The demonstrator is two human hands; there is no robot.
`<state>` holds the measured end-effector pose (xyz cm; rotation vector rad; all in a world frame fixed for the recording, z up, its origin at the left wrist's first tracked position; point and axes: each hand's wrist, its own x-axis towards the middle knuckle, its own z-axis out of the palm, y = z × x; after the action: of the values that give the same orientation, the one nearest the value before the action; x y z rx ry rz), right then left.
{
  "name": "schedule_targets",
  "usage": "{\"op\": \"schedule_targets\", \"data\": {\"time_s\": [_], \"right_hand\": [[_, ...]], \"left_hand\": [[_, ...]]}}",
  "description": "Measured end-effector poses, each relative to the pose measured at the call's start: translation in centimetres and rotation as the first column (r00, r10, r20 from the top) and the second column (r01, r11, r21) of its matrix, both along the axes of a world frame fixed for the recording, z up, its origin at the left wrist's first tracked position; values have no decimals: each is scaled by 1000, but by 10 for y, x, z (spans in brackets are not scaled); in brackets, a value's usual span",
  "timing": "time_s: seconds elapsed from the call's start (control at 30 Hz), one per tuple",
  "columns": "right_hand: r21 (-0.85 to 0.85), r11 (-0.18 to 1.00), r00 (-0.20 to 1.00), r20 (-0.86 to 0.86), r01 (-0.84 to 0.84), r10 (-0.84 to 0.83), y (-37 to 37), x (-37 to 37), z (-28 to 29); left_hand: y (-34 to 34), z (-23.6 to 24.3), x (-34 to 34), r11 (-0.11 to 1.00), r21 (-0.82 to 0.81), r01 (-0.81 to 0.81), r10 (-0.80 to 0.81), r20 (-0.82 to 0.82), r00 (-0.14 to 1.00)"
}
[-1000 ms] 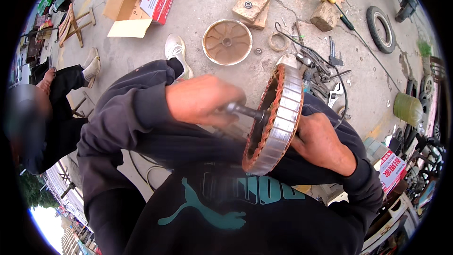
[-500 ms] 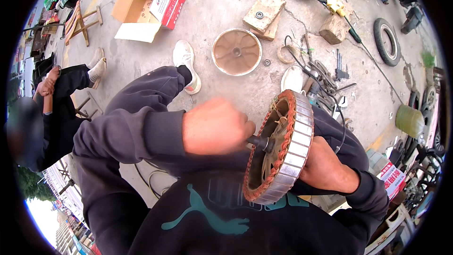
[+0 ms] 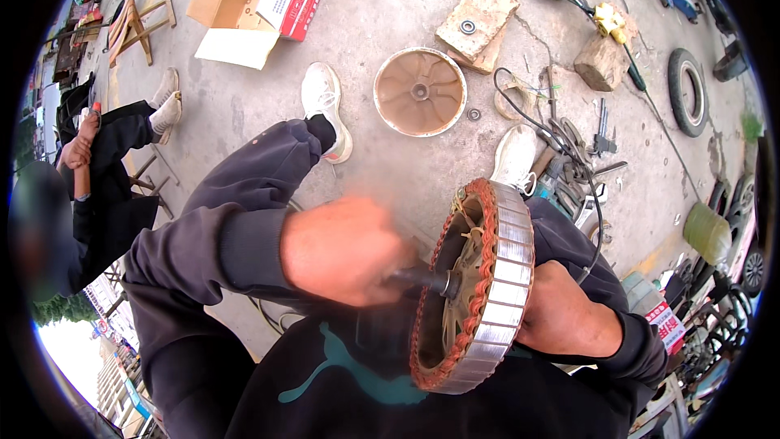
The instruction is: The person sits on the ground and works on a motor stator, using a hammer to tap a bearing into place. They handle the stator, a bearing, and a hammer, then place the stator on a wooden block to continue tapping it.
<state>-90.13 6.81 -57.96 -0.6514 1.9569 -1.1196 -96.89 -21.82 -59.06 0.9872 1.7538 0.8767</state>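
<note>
A hub-motor stator (image 3: 505, 276), ringed with silver metal segments and orange-red windings, is tilted on edge over my lap. My right hand (image 3: 565, 313) grips it from its right side, the fingers partly hidden behind the rim. From its hub a dark axle (image 3: 437, 280) sticks out to the left. My left hand (image 3: 349, 250) is closed around the axle's outer end; motion blurs the fingers, and anything else inside them is hidden. A black cable (image 3: 600, 232) runs near the stator and my right hand.
On the concrete lie a round brown motor cover (image 3: 420, 91), a small bearing (image 3: 474, 115), stone blocks (image 3: 479, 20) and scattered tools (image 3: 601, 134). An open carton (image 3: 240, 45) stands far left, a tire (image 3: 688, 91) far right. Another person (image 3: 89, 171) sits at left with hands together.
My left hand has moved down and slightly left, still at the axle. The stator has dropped slightly and leans a little differently. My right hand keeps its hold.
</note>
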Motion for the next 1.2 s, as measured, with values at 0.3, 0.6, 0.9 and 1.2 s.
{"op": "schedule_targets", "data": {"time_s": [0.3,0.6,0.9,1.2], "right_hand": [[442,866,971,-151,236,-187,54,-7,-18],[640,386,661,-260,664,-704,156,-29,-43],[622,388,545,-75,680,-835,204,-122,-180],[615,410,387,179,673,-904,175,-226,-314]], "left_hand": [[-111,-37,-44,834,-359,-420,256,-422,870],[-74,-22,-44,888,-328,-322,106,-535,838],[-66,-40,-46,868,-431,-248,-25,-537,843],[-54,-50,-61,812,-529,-245,-27,-454,891]]}}
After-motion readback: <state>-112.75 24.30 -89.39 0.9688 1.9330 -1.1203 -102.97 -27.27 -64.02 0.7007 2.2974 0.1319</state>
